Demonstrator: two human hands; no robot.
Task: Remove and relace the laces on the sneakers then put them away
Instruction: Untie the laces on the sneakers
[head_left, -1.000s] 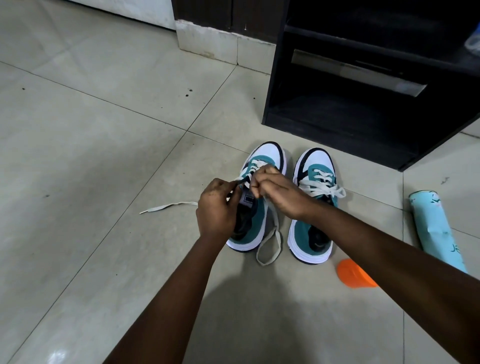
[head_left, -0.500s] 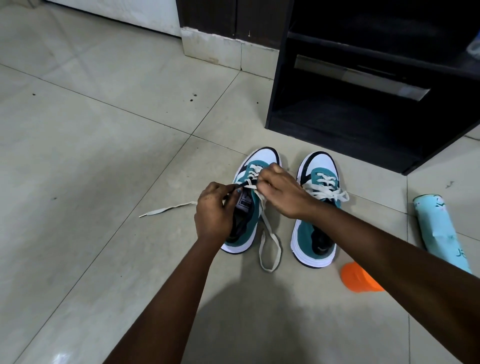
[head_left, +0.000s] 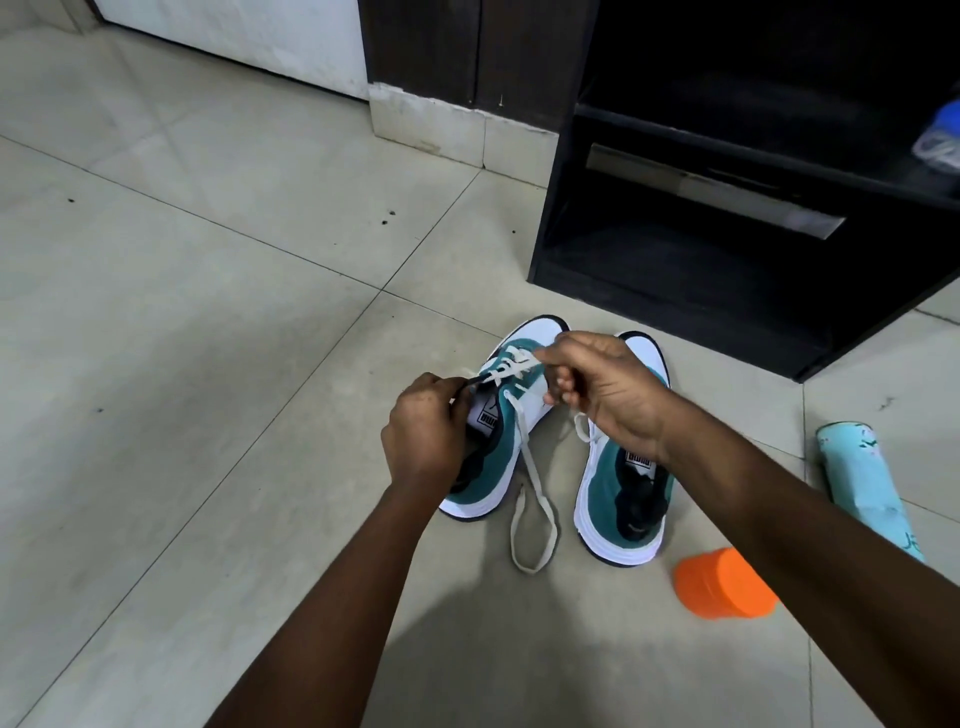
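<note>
Left hand and right hand each pinch the lace across the left sneaker, whose toe points away from the person

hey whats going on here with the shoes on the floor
A person is lacing a pair of teal and white sneakers on a tiled floor. Both hands work on the left sneaker: the left hand pinches one lace end by the tongue, and the right hand pulls the lace near the upper eyelets, its slack looped on the floor. The right sneaker sits alongside. An empty black shelf unit stands just beyond, and an orange cup and a light blue tube lie to the right.
</note>
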